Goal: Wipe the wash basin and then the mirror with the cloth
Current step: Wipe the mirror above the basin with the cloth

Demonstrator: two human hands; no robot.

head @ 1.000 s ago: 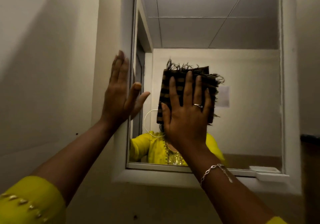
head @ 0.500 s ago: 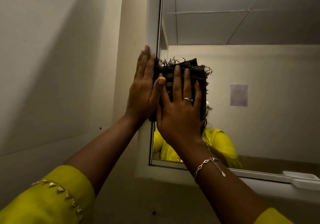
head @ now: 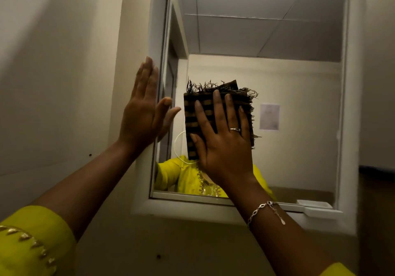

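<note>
A pale wall [head: 53,83] fills the space to the left of both hands and runs on below them. The mirror [head: 288,83] stands upright in front of the hands. Its glass stretches above the right hand and off to its right, and it reflects ceiling panels, a back wall with a sheet of paper [head: 269,116] and the person's yellow top. A white frame [head: 158,30] borders the glass, with its left upright under the left hand and its bottom rail passing below both wrists.

A yellow sleeve [head: 32,239] with gold trim covers the left forearm near the camera.

The left hand [head: 143,113] lies flat against the frame's left upright. Its fingers are straight and together, the thumb is spread toward the glass, and it grasps nothing. The right hand [head: 224,145] is spread wide with straight fingers, its palm pressing the cloth [head: 190,124] against the glass rather than curling round it.

The cloth is dark with tan stripes and is folded into a rectangle. It sits under the right palm and fingers, just to the right of the left thumb, and its frayed fringe sticks up past the fingertips.

A small white ledge [head: 320,210] juts from the bottom rail, down and to the right of the right wrist. A silver bracelet [head: 265,208] circles that wrist, and a ring [head: 235,129] sits on one finger of the right hand.
</note>
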